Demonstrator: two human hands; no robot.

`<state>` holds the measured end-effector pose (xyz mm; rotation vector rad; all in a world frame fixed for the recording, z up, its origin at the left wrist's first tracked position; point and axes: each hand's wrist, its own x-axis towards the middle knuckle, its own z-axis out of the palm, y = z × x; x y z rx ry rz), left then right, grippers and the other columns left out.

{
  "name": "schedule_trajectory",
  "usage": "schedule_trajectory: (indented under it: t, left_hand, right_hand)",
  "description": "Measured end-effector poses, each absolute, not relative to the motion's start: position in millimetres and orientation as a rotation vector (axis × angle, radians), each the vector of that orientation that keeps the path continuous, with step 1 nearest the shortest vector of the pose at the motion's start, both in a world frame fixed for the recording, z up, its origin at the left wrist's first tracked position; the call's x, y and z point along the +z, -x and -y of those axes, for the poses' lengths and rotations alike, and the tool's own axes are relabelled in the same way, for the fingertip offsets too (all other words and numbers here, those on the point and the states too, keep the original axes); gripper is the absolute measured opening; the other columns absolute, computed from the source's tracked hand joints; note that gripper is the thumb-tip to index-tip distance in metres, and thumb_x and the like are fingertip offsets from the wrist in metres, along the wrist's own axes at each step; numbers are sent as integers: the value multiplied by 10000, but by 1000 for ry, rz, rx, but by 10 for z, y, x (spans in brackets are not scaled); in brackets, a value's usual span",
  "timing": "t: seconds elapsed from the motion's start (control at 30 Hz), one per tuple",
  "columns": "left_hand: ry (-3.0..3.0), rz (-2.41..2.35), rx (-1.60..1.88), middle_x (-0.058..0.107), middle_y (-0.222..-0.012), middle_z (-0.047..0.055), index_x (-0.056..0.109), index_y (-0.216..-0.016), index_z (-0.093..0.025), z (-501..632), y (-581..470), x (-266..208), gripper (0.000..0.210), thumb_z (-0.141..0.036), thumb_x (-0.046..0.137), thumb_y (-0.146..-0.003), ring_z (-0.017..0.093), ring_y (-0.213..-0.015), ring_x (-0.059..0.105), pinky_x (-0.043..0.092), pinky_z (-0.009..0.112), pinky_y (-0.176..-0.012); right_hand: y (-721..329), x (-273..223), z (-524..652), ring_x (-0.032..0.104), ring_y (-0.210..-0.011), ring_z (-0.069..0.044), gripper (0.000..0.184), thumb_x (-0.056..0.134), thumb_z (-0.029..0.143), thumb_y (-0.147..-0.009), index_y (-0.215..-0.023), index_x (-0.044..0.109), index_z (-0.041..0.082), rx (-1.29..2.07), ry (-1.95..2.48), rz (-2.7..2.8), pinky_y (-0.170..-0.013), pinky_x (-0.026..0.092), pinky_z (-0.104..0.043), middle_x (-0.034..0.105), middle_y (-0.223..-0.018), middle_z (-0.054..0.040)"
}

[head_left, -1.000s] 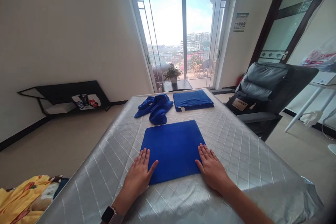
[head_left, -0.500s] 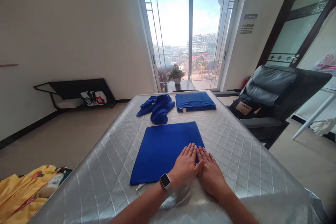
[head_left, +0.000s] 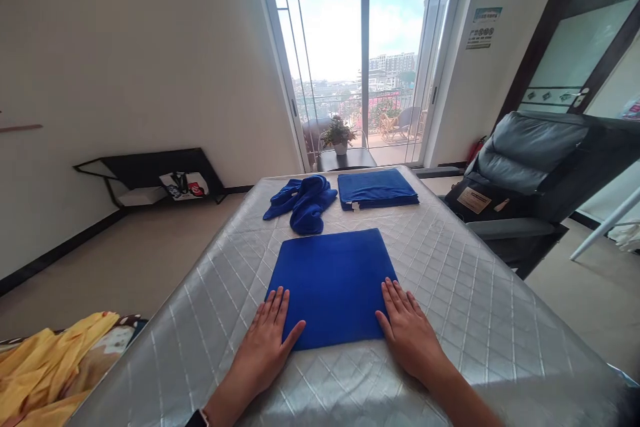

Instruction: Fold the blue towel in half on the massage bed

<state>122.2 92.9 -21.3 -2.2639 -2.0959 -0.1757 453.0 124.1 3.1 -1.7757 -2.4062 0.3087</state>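
A folded blue towel [head_left: 335, 287] lies flat as a neat rectangle on the silver quilted table cover [head_left: 465, 320]. Over its left front edge rests my left hand [head_left: 267, 340], fingers stretched forward and thumb spread out. My right hand [head_left: 409, 330] lies likewise on the right edge, palm down and fingers extended. Behind the towel, a crumpled blue towel [head_left: 307, 207] sits in a loose heap. To the right of that heap is a folded blue stack of towels [head_left: 379, 188] with a small white label at its front.
A dark recliner [head_left: 530, 167] with a black bag [head_left: 475, 201] on it stands right of the table. Yellow cloth [head_left: 55, 360] lies low at the left. A potted plant [head_left: 340, 135] stands beyond the far edge, before the glass sliding door [head_left: 365, 67].
My left hand has moved left, from beside my right hand at the towel's right side to its left edge. My right hand stays at the right edge. The view has shifted slightly.
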Motion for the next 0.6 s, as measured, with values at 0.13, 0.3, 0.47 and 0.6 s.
schedule_trajectory:
  t: [0.13,0.3,0.47,0.6]
  left_hand:
    - [2204,2067,-242,227,-1648,124,190,-1590,-134,-873,-1173,-316,848,-695,271,-960,289,-1525,201,221,501,-1233]
    - [2215,2095,-270,229,-1643,144,230,-1577,-95,-889,-1225,-296,874,-708,255,-955,303,-1525,193,225,512,-1229]
    - [2232,2133,-273,218,-1642,159,226,-1573,-74,-859,-1234,-235,890,-711,254,-953,310,-1522,202,242,513,-1225]
    - [2239,2108,-289,221,-1638,159,241,-1569,-73,-855,-1229,-245,884,-708,264,-954,312,-1521,200,235,519,-1227]
  right_hand:
    - [-4528,27,-1240,105,-1527,-213,673,175,521,-1044,-1584,216,120,272,1779,2420,-1253,130,-444,123,-1644,-59]
    - [-4504,112,-1225,86,-1527,-208,661,177,500,-1051,-1582,204,109,264,1814,2449,-1255,126,-435,117,-1645,-55]
    - [-4515,177,-1197,73,-1526,-203,665,166,521,-1055,-1584,174,119,321,1795,2432,-1254,130,-441,112,-1648,-57]
    - [-4530,273,-1202,75,-1527,-203,678,153,545,-1051,-1583,176,126,325,1783,2458,-1255,121,-450,119,-1647,-53]
